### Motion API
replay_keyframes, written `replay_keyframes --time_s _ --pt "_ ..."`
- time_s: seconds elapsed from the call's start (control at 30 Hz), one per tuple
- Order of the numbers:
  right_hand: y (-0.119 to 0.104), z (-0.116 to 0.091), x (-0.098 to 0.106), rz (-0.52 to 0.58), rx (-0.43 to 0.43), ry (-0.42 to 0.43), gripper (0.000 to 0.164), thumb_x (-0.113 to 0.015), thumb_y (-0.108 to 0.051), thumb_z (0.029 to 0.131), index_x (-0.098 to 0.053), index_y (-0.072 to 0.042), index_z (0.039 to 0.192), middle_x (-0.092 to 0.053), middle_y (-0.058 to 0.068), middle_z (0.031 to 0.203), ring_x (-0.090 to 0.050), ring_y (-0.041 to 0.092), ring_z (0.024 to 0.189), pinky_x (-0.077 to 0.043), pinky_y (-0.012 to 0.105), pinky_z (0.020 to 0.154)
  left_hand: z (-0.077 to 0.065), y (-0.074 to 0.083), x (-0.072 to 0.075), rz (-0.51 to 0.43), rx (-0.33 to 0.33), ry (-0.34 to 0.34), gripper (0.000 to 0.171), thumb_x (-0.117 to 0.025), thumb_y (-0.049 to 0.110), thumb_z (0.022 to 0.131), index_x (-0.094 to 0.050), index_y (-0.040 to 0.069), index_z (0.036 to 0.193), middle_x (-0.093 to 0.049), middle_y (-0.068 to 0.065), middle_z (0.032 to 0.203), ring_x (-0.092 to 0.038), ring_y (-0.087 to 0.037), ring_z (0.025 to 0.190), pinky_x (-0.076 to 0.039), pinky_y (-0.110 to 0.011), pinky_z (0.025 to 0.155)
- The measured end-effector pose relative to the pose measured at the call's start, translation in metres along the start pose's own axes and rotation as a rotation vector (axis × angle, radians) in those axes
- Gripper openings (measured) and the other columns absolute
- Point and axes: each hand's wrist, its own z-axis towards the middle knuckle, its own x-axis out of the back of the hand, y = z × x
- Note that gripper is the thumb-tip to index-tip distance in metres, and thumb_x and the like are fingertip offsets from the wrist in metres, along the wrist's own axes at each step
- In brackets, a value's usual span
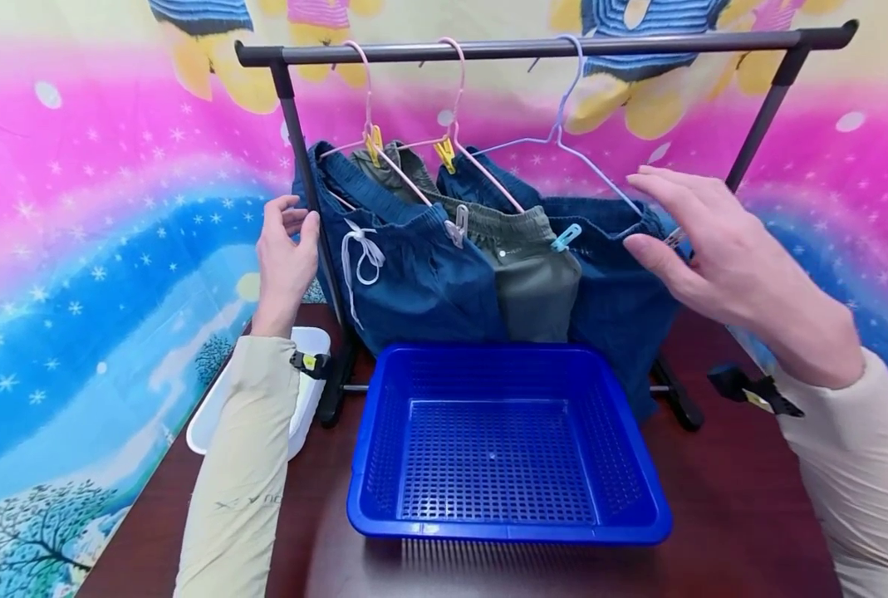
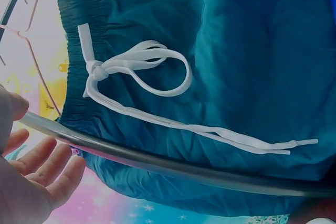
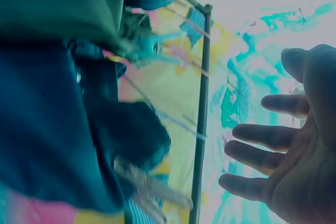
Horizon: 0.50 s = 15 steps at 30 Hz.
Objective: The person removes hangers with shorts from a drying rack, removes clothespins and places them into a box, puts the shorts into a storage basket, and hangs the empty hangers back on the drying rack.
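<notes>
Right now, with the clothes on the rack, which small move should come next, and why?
Perhaps draw the right hand back from the rack: it holds nothing, and the clothes already hang on hangers with clips.

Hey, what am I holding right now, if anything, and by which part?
Nothing, it seems: your left hand is loose beside the rack's post, and your right hand is empty near the rightmost blue garment.

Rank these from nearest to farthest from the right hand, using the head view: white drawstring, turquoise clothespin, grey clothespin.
From the right hand:
1. Turquoise clothespin: at the right end of the olive garment's waistband.
2. Grey clothespin: farther left, at the leftmost blue garment's waistband.
3. White drawstring: farthest left, on that same blue garment's front.
</notes>
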Motion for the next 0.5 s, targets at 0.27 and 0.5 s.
replay_keyframes --time_s 0.27,0.5 --pt "-0.019 0.009 -0.019 0.058 0.040 0.018 0.058 -0.064 -0.023 0.095 -0.042 -0.019 0.149 -0.043 0.012 0.152 -0.040 0.032 0.140 -0.032 0.051 0.115 0.009 -0.011 -0.005 0.012 0.044 -0.011 0.042 -0.053 0.031 0.100 -0.047 0.010 0.136 -0.063 -0.016 0.126 -0.061 -0.025 0.117 -0.046 -0.041 0.103" --pt "-0.027 0.020 -0.037 0.139 0.092 0.062 0.056 -0.065 -0.018 0.095 -0.045 -0.013 0.147 -0.048 0.009 0.148 -0.046 0.026 0.136 -0.037 0.034 0.113 0.014 -0.013 -0.007 -0.019 0.030 -0.008 0.041 -0.051 0.033 0.101 -0.048 0.015 0.138 -0.062 -0.013 0.127 -0.060 -0.022 0.118 -0.046 -0.038 0.103"
